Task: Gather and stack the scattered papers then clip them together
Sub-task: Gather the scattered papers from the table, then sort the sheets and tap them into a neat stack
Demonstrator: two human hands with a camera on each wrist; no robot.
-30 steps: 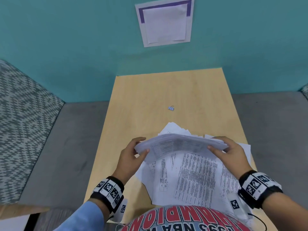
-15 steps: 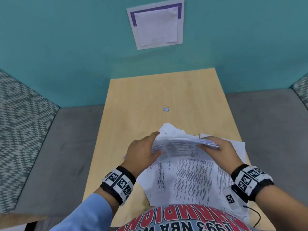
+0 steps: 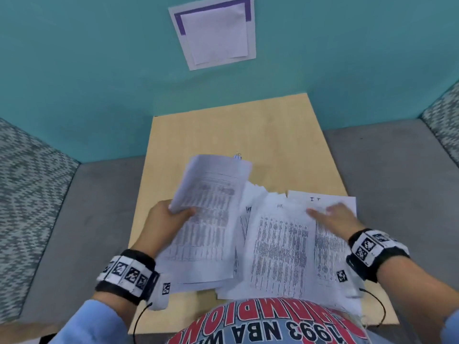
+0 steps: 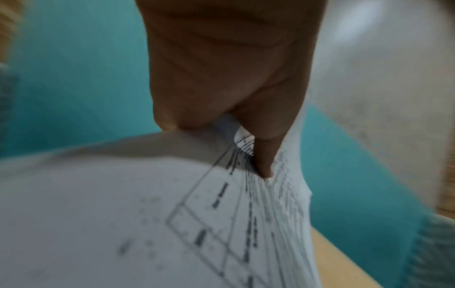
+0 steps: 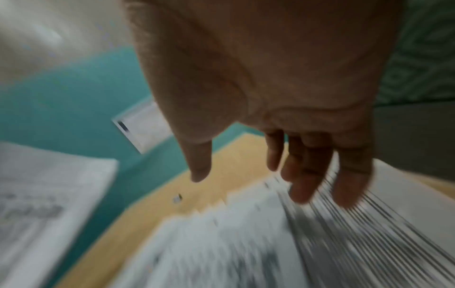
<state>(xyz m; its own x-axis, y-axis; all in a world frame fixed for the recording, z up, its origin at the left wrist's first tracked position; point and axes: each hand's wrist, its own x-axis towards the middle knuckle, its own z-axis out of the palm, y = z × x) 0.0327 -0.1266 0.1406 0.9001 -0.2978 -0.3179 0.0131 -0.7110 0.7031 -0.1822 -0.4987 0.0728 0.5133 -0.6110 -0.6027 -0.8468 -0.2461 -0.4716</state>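
My left hand grips a sheaf of printed papers by its left edge and holds it lifted and tilted above the wooden table; the left wrist view shows thumb and fingers pinching the sheets. More printed sheets lie spread on the table to the right. My right hand hovers over them with fingers straight and spread, holding nothing. A small binder clip peeks out behind the lifted sheaf's top edge, and appears on the table as the clip.
A teal wall with a posted notice stands behind the table. Grey upholstered seats flank the table on both sides. The far half of the tabletop holds only the clip.
The sheaf that both hands held is now in my left hand alone, lifted and swung left. My right hand let go and moved right over the spread sheets.
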